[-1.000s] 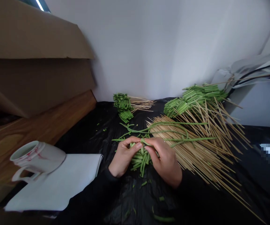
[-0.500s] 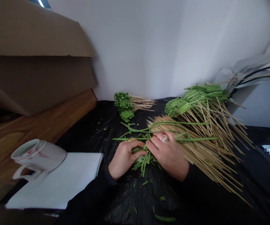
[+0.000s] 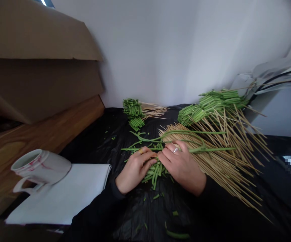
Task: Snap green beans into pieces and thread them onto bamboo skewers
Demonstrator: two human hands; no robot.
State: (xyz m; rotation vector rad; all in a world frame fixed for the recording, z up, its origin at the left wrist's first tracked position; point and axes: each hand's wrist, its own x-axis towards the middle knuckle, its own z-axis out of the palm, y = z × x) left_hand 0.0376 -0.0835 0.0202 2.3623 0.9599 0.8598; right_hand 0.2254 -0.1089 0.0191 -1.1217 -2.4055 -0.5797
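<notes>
My left hand (image 3: 136, 169) is closed, thumb against fingers, at the upper side of a heap of short cut green stalk pieces (image 3: 155, 174). My right hand (image 3: 179, 164) meets it fingertip to fingertip, also in a pinch. A bit of green stalk shows where the fingertips come together; most of it is hidden by the fingers. Long uncut green stalks (image 3: 213, 132), like long beans, lie just beyond both hands. Bamboo skewers (image 3: 218, 168) spread in a thick bundle beside and under my right hand's far side.
Skewers threaded with green pieces are stacked at the back right (image 3: 211, 106), with a smaller stack (image 3: 132, 111) at the back middle. A white mug (image 3: 44, 166) rests on a folded white sheet (image 3: 67, 198) at the left. Behind stands a cardboard box (image 3: 41, 84); black plastic (image 3: 89, 141) covers the surface.
My left fingers have drawn closer together and flattened over the pieces, so the gap between thumb and fingers is smaller. My right hand has barely shifted.
</notes>
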